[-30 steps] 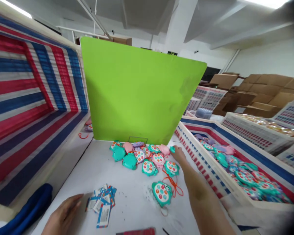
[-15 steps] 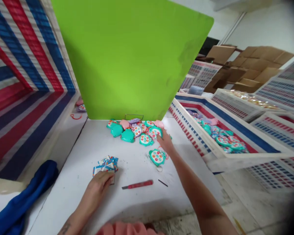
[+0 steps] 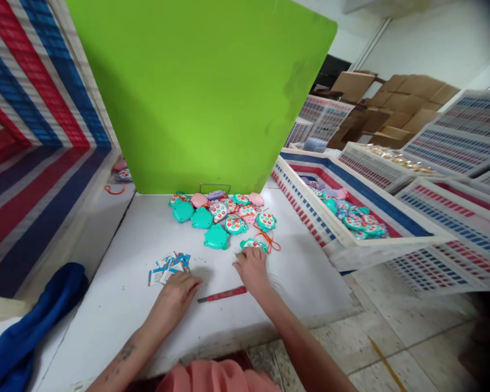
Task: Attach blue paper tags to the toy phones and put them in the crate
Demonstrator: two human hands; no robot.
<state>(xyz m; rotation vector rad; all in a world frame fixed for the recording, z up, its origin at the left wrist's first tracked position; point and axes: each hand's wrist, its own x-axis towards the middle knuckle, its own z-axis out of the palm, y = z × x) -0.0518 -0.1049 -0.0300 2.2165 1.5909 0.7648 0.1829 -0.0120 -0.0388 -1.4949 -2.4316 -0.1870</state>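
Observation:
My right hand (image 3: 252, 268) closes its fingers over the near edge of a teal turtle-shaped toy (image 3: 253, 243) with a dotted face. My left hand (image 3: 178, 293) rests on the table beside a small heap of blue-and-white printed cards (image 3: 169, 267), its fingers bent together; what they hold, if anything, is hidden. Between the hands lies a red craft knife (image 3: 224, 294) with its blade pointing left. Beyond them, several teal, pink and purple toys (image 3: 218, 211) form a cluster. One teal toy (image 3: 216, 238) lies plain side up before it. An orange cord (image 3: 271, 239) trails near the right hand.
A big green board (image 3: 204, 98) stands upright behind the toys. To the right, a white basket (image 3: 310, 218) with a striped lining holds more toys. A striped bin (image 3: 36, 218) and a blue cloth (image 3: 41, 321) are on the left. Cardboard boxes (image 3: 408, 103) are stacked behind.
My right hand has drawn back from the cluster to the nearer turtle toy. A plain-side-up teal toy now lies in front of the cluster. My left hand stays by the cards; the view has shifted slightly.

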